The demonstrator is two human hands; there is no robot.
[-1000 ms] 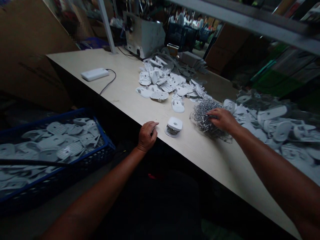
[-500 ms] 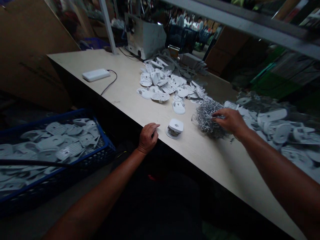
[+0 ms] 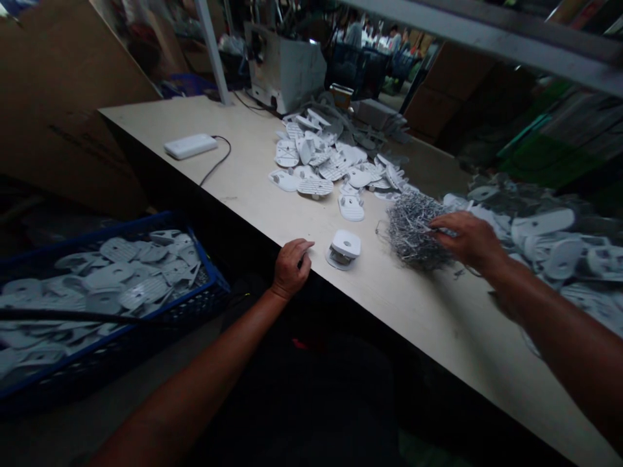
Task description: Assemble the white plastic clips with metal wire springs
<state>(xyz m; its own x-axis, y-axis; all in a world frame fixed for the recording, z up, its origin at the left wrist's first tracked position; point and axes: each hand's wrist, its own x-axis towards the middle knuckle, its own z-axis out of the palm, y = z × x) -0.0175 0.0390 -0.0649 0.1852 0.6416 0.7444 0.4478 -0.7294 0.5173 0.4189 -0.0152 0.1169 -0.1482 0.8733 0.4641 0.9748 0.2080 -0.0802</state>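
My left hand (image 3: 292, 267) rests at the table's front edge with its fingers curled and the index finger stretched toward the right. I see nothing held in it. Just right of it, a white assembled piece (image 3: 344, 249) made of two stacked plates sits on the table (image 3: 409, 311). My right hand (image 3: 464, 239) is at the right side of a tangled heap of small metal wire parts (image 3: 416, 230). Its thumb and fingers are pinched at the heap; whatever lies between the fingertips is too small to make out.
Loose white plates (image 3: 335, 162) are piled at the table's middle back, and more white parts (image 3: 559, 250) lie at the right. A white power bank (image 3: 191, 146) with a cable is at the left. A blue crate (image 3: 214, 275) of plates stands lower left. Behind is a grey machine (image 3: 292, 71).
My right hand has shifted slightly right over the wire heap. The whole view has moved a little; my left hand stays at the table edge.
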